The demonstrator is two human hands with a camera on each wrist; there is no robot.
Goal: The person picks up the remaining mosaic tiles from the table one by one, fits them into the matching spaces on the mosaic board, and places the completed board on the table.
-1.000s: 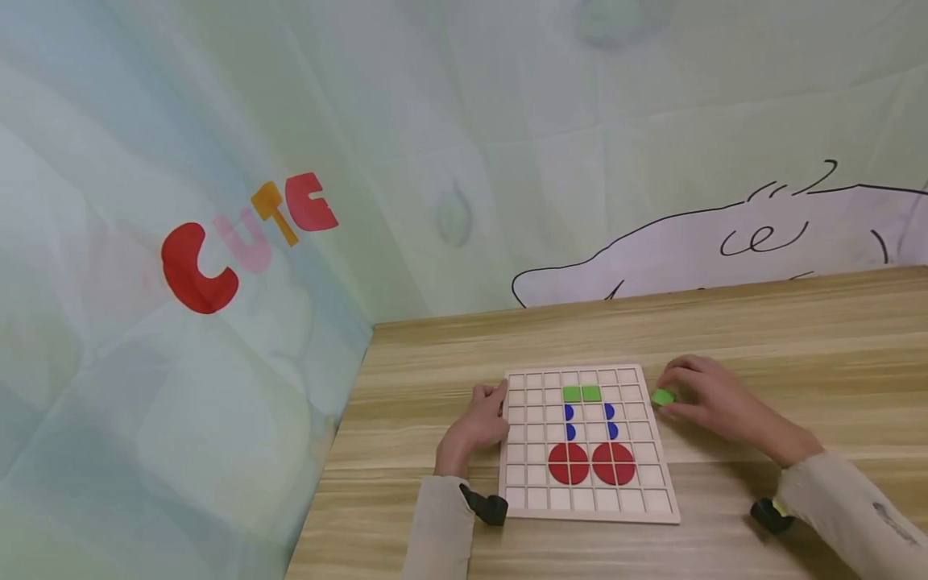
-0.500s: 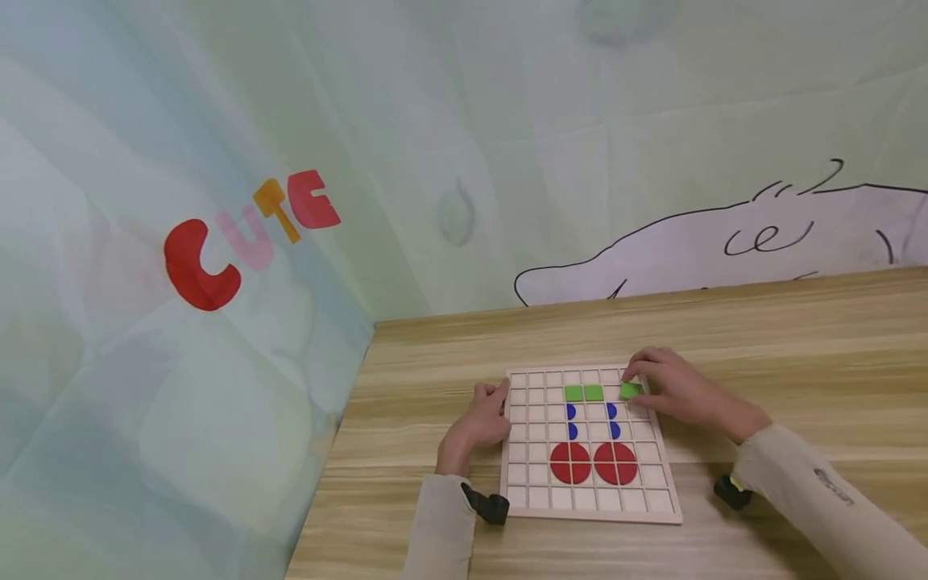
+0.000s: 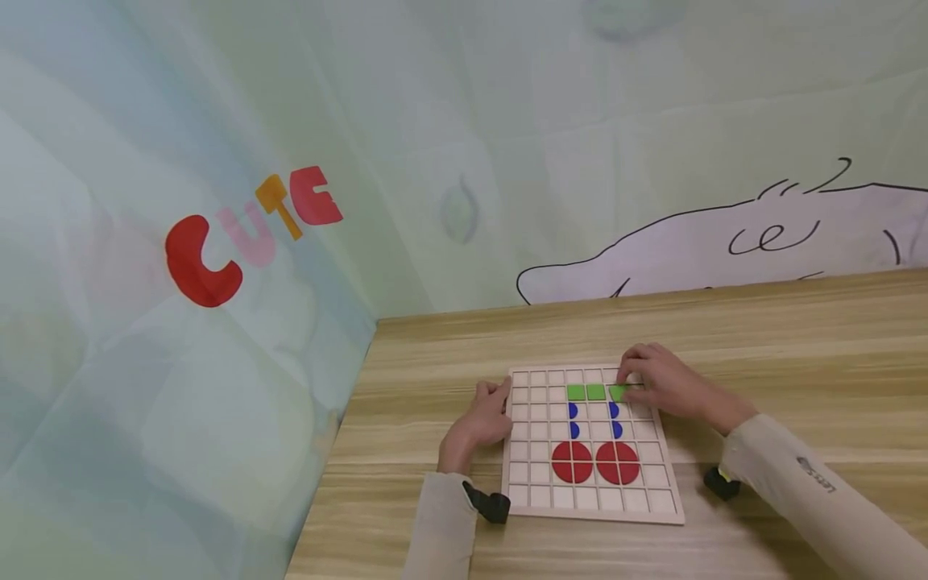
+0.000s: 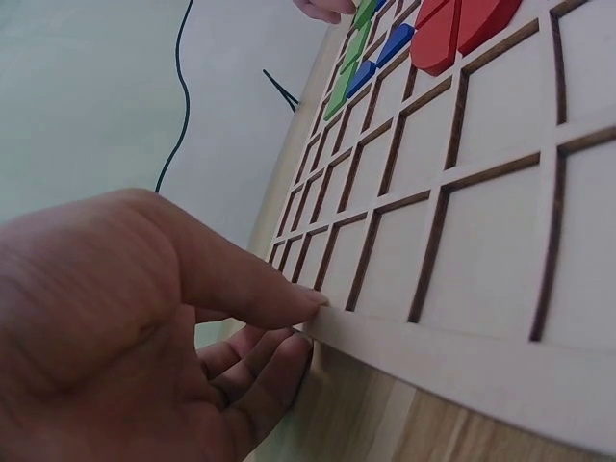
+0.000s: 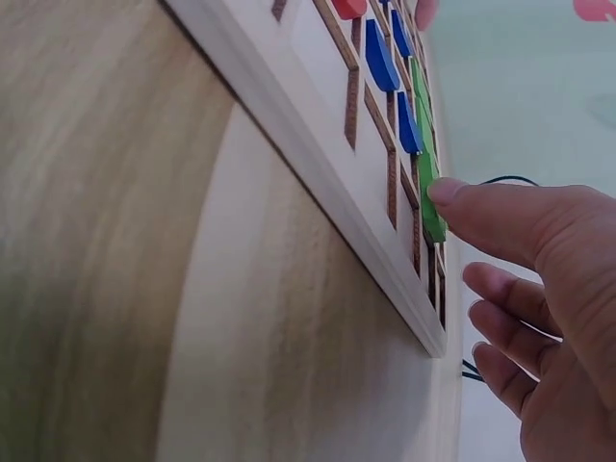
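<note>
A light wooden grid board [image 3: 594, 515] lies on the table. My left hand [image 3: 478, 420] grips its left edge; in the left wrist view the thumb [image 4: 289, 300] rests on the rim and the other fingers are against the edge below. My right hand [image 3: 667, 383] pinches a green tile [image 3: 618, 392] over the second row from the far side, right of two green square tiles [image 3: 576, 392]. The right wrist view shows the thumb [image 5: 462, 202] touching the green tile [image 5: 430, 214]; the index fingertip is hidden there.
Blue half-round tiles [image 3: 573, 411] stand in two short columns below the green row. Nearer me are two red circles [image 3: 564, 453] made of quarter pieces. The wooden table [image 3: 406, 370] meets fabric walls at the back and left.
My right hand has carried the green tile leftward from beside the board to the cell next to the two green squares. The left hand has kept its grip on the board.
</note>
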